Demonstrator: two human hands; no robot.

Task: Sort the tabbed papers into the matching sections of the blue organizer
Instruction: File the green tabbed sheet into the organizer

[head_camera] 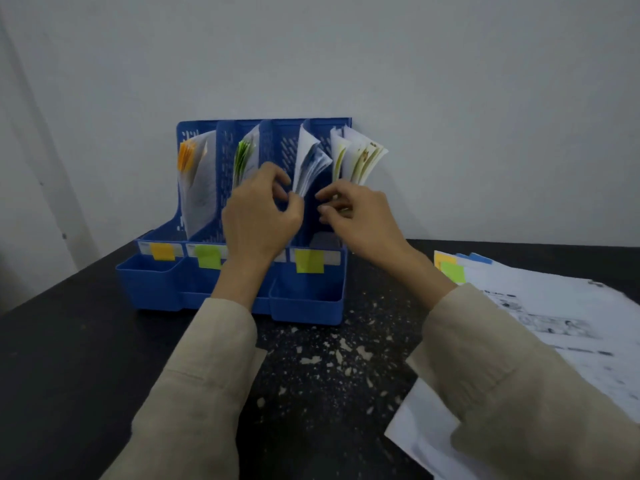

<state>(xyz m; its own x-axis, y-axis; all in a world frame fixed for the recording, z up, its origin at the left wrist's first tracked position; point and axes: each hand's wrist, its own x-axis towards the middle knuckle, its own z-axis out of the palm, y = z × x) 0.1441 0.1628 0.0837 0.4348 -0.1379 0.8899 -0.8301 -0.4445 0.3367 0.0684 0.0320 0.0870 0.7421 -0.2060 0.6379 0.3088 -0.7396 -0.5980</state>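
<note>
Both our hands work at the blue organizer (pixel 308 299) against the table's (pixel 69 341) back edge: the left hand (pixel 259 216) pinches the curling sheaf (pixel 310 168) in the third section, while the right hand (pixel 360 216) has curled fingers whose hold we cannot tell. The bowed sheets could spring out or slip into a neighbouring section. Unsorted tabbed papers (pixel 540 306) wait at the right edge.

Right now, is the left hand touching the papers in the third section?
Touching. The head view shows the left hand pinching the lower edge of the third section's papers.
</note>
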